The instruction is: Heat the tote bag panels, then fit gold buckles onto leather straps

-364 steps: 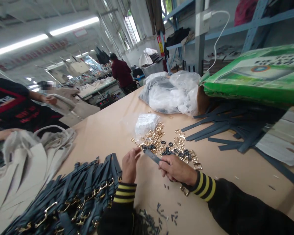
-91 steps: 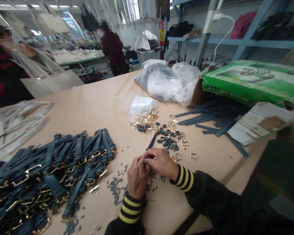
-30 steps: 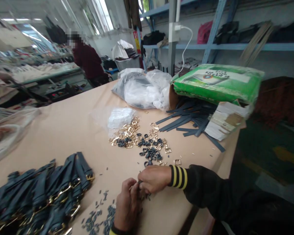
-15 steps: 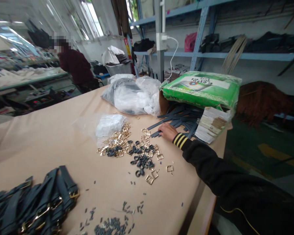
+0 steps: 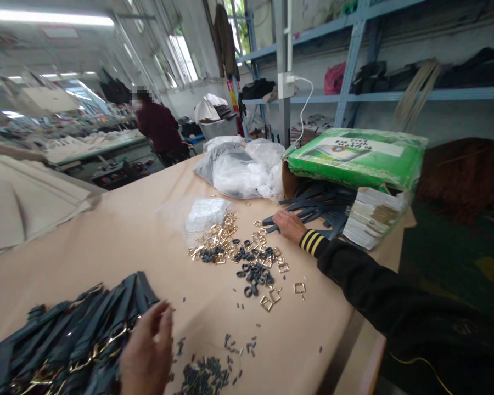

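My right hand [image 5: 290, 226] reaches to the far side of the table, its fingers closed on the end of a dark strap [image 5: 268, 221] from the loose pile of dark straps [image 5: 327, 198] spilling out of a green box [image 5: 358, 159]. Low in the picture, my left hand [image 5: 148, 351] is raised, slightly blurred, with nothing seen in it and its fingers apart. It hovers beside a stack of dark straps with gold buckles [image 5: 82, 340]. Gold buckles [image 5: 218, 236] and dark strap loops [image 5: 255, 274] lie in a heap between the hands.
Small dark pieces [image 5: 203, 376] are scattered at the table's front. Plastic bags [image 5: 242, 170] stand at the back, and a smaller clear bag [image 5: 206, 215] lies by the buckles. Pale panels [image 5: 33, 203] are at the left. A person [image 5: 160, 129] sits farther off; shelves [image 5: 395, 97] line the wall.
My left hand has come into view at the bottom, beside the buckled straps. My right hand stays at the loose straps. The view has swung left, bringing pale panels into sight.
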The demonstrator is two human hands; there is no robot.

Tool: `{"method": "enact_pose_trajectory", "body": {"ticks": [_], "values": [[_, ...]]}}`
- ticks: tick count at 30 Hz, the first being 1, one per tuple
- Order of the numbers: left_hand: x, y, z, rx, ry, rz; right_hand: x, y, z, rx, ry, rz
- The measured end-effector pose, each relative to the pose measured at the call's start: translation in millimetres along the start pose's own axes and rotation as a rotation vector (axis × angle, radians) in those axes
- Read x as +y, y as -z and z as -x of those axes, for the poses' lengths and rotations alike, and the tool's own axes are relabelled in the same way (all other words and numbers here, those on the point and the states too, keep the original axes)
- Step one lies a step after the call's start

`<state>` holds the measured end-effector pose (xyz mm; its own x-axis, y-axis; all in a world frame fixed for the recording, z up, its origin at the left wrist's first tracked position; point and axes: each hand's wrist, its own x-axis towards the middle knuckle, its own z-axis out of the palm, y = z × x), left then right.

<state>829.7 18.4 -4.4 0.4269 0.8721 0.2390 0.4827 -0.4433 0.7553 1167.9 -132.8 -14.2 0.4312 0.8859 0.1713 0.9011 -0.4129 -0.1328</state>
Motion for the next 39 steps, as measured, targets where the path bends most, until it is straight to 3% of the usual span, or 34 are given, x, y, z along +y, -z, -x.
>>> {"method": "enact_pose_trajectory", "body": {"ticks": [1, 4, 6, 9, 12, 15, 20, 29, 32, 35, 37, 39], "values": [[10, -17.6, 12, -0.08, 0.068, 0.046, -15, 6, 2, 0.001, 0.04, -0.014], [37, -60.2, 37, -0.335, 0.212, 0.459, -69, 18, 13, -0.059, 0.264, -0.18], [44, -75.0, 43, -0.36, 0.269, 0.677, -101, 17, 24, -0.168, 0.374, -0.429], [38, -79.7, 44, -0.308, 0.376, 0.83, -124, 2, 38, -0.413, 0.31, -0.887], [28, -76.4, 42, -0.209, 0.477, 0.919, -122, -16, 44, -0.644, 0.167, -1.255], [24, -74.4, 40, -0.146, 0.515, 0.941, -112, -26, 47, -0.752, 0.051, -1.42], [19, -73.6, 39, -0.089, 0.533, 0.923, -106, -26, 52, -0.817, -0.067, -1.529], [12, -71.6, 33, 0.066, 0.572, 0.944, -90, -27, 62, -0.931, -0.128, -1.721], [9, -69.6, 29, 0.141, 0.572, 0.932, -81, -26, 66, -0.82, -0.229, -1.752], [11, -66.8, 33, 0.084, 0.519, 0.927, -75, -24, 62, -0.459, -0.4, -1.957], [18, -66.2, 41, -0.179, 0.436, 0.893, -75, -20, 54, -0.214, -0.48, -2.097], [27, -67.1, 51, -0.623, 0.342, 0.777, -79, -16, 46, -0.086, -0.495, -2.16]]}}
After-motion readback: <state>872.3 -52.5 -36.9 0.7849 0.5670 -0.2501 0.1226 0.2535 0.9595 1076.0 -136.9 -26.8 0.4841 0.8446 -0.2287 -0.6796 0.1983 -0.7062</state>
